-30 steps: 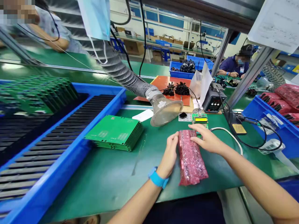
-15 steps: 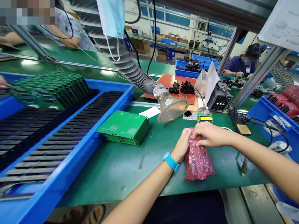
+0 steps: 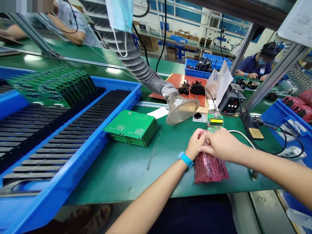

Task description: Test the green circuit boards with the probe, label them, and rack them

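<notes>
A red bubble-wrap packet (image 3: pixel 210 166) lies on the green bench mat (image 3: pixel 126 169) in front of me. My left hand (image 3: pixel 195 145), with a blue wristband, grips the packet's far end from the left, fingers curled. My right hand (image 3: pixel 220 145) closes over the same far end from the right, touching the left hand. Just beyond the hands stands a small green board with a yellow display (image 3: pixel 215 121).
A stack of green circuit boards (image 3: pixel 133 127) lies left of the hands. A blue slotted tray (image 3: pixel 63 136) fills the left side. A fume hose funnel (image 3: pixel 181 111), a soldering station (image 3: pixel 231 101) and cables sit behind. Blue bins (image 3: pixel 286 120) stand right. Other people work at the back.
Both hands have closed together over the far end of the red packet, from lying flat along its sides. The view has shifted slightly, so the packet appears shorter.
</notes>
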Demonstrator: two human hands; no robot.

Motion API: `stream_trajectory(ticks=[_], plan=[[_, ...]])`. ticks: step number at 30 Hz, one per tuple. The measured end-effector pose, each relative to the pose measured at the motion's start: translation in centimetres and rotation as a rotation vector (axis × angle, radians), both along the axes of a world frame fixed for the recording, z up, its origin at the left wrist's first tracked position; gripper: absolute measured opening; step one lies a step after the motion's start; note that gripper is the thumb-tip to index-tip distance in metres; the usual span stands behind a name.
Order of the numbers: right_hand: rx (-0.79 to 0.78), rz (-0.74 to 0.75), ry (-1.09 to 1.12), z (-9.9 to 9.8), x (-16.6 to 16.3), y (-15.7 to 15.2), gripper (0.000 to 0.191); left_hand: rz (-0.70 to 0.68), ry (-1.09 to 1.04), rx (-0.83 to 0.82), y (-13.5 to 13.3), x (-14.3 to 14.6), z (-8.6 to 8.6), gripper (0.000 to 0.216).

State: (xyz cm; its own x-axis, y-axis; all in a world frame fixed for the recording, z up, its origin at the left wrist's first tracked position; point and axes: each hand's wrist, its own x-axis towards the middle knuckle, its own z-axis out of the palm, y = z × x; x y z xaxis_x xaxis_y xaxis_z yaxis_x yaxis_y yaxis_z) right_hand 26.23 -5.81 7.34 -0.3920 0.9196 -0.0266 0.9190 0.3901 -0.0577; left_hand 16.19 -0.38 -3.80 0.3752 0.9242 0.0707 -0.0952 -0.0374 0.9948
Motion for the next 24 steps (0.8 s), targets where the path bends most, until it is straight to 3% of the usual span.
stream_trajectory(ticks=[3,6,12,16,19,21,24], plan=[[0.111,-0.007,-0.031,-1.5,-0.7,-1.0,0.044,0.03,0.001,-0.002,-0.1,0.3,-0.1,0.024],[0.126,0.002,0.211,-2.7,-0.6,-2.3,0.042,0.049,-0.017,-0.011,-0.5,0.2,-0.1,0.024],[0.046,-0.143,1.158,-4.7,0.6,-5.1,0.048,0.076,-0.051,-0.052,-0.5,0.1,-0.1,0.024],[0.192,-0.308,1.743,-6.3,1.2,-5.4,0.05,0.127,-0.053,-0.108,-0.6,-0.4,0.2,0.028],[0.196,-0.394,2.0,-7.1,0.9,-4.6,0.049,0.149,-0.025,-0.167,-2.9,-1.5,0.9,0.035],[0.141,-0.357,2.086,-7.0,0.0,-4.1,0.048,0.158,-0.009,-0.218,-5.2,-2.6,1.8,0.049],[-0.046,-0.287,2.239,-5.8,-2.0,-3.6,0.043,0.054,-0.028,-0.263,-7.8,-4.6,3.5,0.075]])
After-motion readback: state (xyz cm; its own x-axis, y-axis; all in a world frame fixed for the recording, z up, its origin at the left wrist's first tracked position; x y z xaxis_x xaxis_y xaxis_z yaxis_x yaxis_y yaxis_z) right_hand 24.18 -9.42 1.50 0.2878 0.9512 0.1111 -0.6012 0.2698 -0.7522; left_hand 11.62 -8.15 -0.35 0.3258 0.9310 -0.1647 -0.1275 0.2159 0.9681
